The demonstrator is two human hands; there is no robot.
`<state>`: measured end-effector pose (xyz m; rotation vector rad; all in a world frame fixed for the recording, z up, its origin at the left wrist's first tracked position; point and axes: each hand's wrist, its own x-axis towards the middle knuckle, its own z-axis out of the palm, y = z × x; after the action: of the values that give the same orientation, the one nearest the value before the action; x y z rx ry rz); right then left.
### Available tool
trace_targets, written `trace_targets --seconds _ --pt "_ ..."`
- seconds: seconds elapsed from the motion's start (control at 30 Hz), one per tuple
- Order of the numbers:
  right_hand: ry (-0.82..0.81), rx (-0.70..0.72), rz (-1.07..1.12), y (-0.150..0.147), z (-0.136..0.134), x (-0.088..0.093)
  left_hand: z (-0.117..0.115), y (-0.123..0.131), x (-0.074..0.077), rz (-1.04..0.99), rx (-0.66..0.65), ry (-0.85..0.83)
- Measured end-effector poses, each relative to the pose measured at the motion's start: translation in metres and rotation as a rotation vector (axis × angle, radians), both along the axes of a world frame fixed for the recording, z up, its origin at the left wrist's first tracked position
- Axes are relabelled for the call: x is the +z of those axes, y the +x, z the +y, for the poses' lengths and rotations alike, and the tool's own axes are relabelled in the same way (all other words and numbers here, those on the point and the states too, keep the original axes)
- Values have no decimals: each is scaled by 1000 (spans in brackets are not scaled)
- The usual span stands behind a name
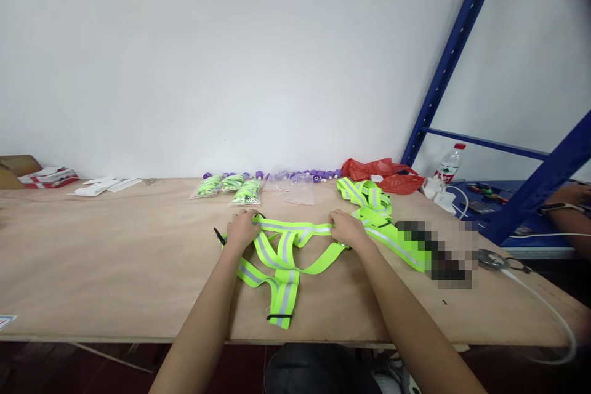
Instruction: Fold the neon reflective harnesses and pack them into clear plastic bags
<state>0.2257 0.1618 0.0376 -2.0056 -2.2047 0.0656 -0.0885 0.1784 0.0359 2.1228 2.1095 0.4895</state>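
A neon yellow-green reflective harness (287, 265) with silver stripes lies spread on the brown tabletop. My left hand (242, 231) is closed around the left end of its top strap, beside a black buckle (219, 236). On the same strap's right end, my right hand (346, 228) has its fingers pinched. Between the hands the strap runs nearly straight, and the lower straps hang toward the table's front edge. A black slider (279, 316) crosses the lowest strap. More of the green webbing (369, 197) is heaped beyond my right hand.
Bagged green straps (246, 192) and clear bags (301, 191) lie near the wall, with small purple items (318, 175) behind. A red plastic bag (383, 173), a bottle (449, 163) and a blue rack post (450, 61) stand right. White papers (104, 186) lie left. Another person's arm (570, 209) shows far right.
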Motion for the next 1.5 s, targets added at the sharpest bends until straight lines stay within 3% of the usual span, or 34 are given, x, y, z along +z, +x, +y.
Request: trace_targets --seconds 0.3,0.47,0.67,0.83,1.0,1.13,1.23,1.3,1.5 --pt "-13 171 -210 -18 -32 21 -17 -5 9 -14 -11 61" --pt "120 156 -261 -21 -56 43 -36 -9 24 -277 -143 247" --pt "249 10 -229 -5 -72 83 -58 -24 71 -571 -438 351" --pt "407 -55 -62 9 -87 116 -74 -31 115 -742 -469 222" --pt "517 -28 42 26 -98 136 -81 -44 144 -884 -503 45" --pt "504 -82 327 40 -94 142 -82 -55 161 -789 -546 2" --pt "353 -85 738 46 -88 142 -84 -61 173 -638 -611 -18" --pt "248 -12 951 49 -85 142 -84 -65 179 -494 -604 27" --pt "183 79 1074 62 -93 146 -80 -80 183 -173 -538 254"
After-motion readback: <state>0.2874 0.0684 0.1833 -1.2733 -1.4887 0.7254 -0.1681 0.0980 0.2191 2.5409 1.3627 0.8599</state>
